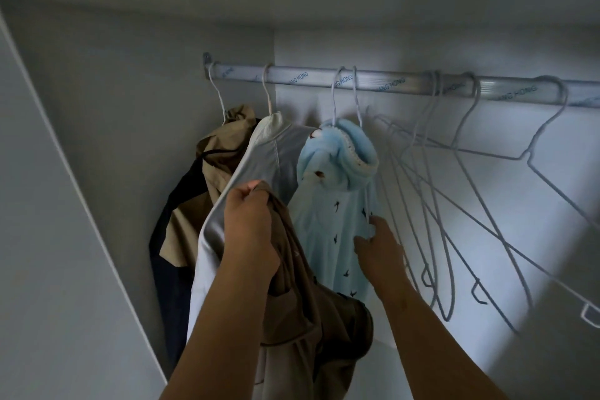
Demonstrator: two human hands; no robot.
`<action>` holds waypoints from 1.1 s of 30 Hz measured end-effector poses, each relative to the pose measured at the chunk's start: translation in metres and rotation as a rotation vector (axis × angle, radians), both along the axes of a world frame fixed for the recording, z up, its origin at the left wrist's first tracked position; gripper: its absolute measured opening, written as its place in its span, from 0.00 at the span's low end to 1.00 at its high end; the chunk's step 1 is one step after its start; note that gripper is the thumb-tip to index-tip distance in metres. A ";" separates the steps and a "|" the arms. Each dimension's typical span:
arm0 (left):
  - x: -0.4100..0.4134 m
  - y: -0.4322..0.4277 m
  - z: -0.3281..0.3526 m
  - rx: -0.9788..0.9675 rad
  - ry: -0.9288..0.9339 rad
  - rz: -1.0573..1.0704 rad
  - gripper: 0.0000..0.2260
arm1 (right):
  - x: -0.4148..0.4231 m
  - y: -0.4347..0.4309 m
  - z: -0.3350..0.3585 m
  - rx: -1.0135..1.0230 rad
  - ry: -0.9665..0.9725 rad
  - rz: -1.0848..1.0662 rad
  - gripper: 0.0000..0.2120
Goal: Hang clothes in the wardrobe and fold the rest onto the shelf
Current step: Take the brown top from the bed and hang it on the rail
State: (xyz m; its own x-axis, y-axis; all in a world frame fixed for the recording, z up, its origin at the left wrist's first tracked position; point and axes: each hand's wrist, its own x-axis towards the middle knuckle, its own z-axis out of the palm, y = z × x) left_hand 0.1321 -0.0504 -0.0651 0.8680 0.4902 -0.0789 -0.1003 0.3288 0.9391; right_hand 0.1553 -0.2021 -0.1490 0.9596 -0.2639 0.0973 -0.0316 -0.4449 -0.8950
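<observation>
While three garments hang from the rail [357,83] at its left end and bare hangers [454,172] wait toward its right, my left grip [250,230] clutches a brown garment [308,318] below the rail, not yet hung, and my right grip [380,247] pinches the pale-blue hooded top [334,198].

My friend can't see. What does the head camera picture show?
Two hands reach into a wardrobe: the left hand grips a brown garment, the right hand pinches a light blue hooded top hanging on the rail. Empty wire hangers hang to the right.
</observation>
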 end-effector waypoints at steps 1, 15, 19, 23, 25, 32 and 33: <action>0.000 0.001 0.001 0.016 -0.001 -0.005 0.06 | 0.000 0.001 0.001 0.049 -0.035 -0.030 0.10; -0.019 0.015 -0.005 0.014 0.102 -0.085 0.11 | -0.052 0.013 0.048 0.380 -0.284 -0.209 0.11; -0.042 0.030 -0.007 0.038 0.070 -0.131 0.11 | -0.082 0.033 0.040 0.376 -0.236 -0.211 0.14; -0.066 0.054 -0.013 0.058 0.076 -0.168 0.11 | -0.116 0.058 0.028 0.324 -0.228 -0.276 0.14; -0.078 0.064 -0.016 0.053 0.092 -0.210 0.11 | -0.136 0.068 0.025 0.314 -0.219 -0.308 0.12; -0.130 0.076 -0.022 0.034 0.100 -0.327 0.11 | -0.205 0.088 0.017 0.311 -0.197 -0.406 0.11; -0.136 0.078 -0.022 0.025 0.087 -0.335 0.10 | -0.213 0.089 0.016 0.320 -0.206 -0.416 0.13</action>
State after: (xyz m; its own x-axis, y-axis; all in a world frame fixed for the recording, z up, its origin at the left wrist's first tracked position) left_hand -0.0043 0.0274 -0.0875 0.9717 0.1819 -0.1510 0.0899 0.3064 0.9476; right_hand -0.0576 -0.1128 -0.1331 0.7381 -0.6630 0.1248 0.0435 -0.1379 -0.9895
